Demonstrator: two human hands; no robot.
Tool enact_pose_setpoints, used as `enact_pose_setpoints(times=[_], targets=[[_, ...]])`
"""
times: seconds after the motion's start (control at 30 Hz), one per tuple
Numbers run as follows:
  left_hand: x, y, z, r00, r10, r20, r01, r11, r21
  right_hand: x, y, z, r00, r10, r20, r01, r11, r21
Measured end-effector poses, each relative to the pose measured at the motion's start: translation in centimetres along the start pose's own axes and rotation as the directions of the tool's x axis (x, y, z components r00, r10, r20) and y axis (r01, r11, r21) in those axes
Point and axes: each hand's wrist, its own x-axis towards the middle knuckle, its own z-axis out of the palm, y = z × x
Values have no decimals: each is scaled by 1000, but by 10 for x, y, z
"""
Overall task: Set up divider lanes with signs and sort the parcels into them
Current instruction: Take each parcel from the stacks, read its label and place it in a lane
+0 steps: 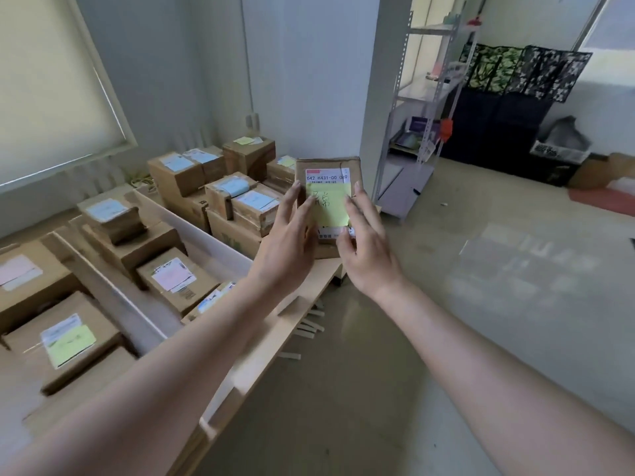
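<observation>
A brown cardboard parcel [328, 165] with a white shipping label and a yellow-green sticky note [329, 208] is held up in front of me, over the front right corner of the table. My left hand [288, 240] grips its left edge, fingers reaching onto the note. My right hand [367, 242] holds its right edge, thumb under the lower part. Several other labelled parcels [171, 281] lie on the wooden table [271, 333] in lanes split by white divider boards [192, 231].
More boxes [245, 156] are stacked at the table's far end by the wall. A metal shelf rack [422, 108] stands right of a white pillar. Dark patterned bags [508, 97] and a flat cardboard piece [599, 173] sit on the floor far right. Wooden strips [309, 329] lie under the table edge.
</observation>
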Motion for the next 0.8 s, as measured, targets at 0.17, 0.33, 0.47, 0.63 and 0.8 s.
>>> enact_pose_setpoints(times=[0.17, 0.33, 0.47, 0.63, 0.8], targets=[[95, -13, 77, 996, -50, 70, 46, 997, 55, 70, 101, 6, 1000, 26, 5, -26, 999, 19], [172, -27, 158, 988, -127, 87, 120, 989, 84, 138, 206, 18, 998, 10, 58, -13, 999, 44], [228, -42, 211, 974, -208, 88, 196, 973, 124, 188, 275, 26, 987, 0, 162, -14, 996, 90], [286, -68, 264, 941, -325, 91, 314, 941, 125, 249, 341, 45, 961, 1, 278, -24, 997, 79], [338, -123, 318, 904, -414, 107, 409, 910, 71, 312, 406, 92, 916, 6, 400, -44, 995, 86]])
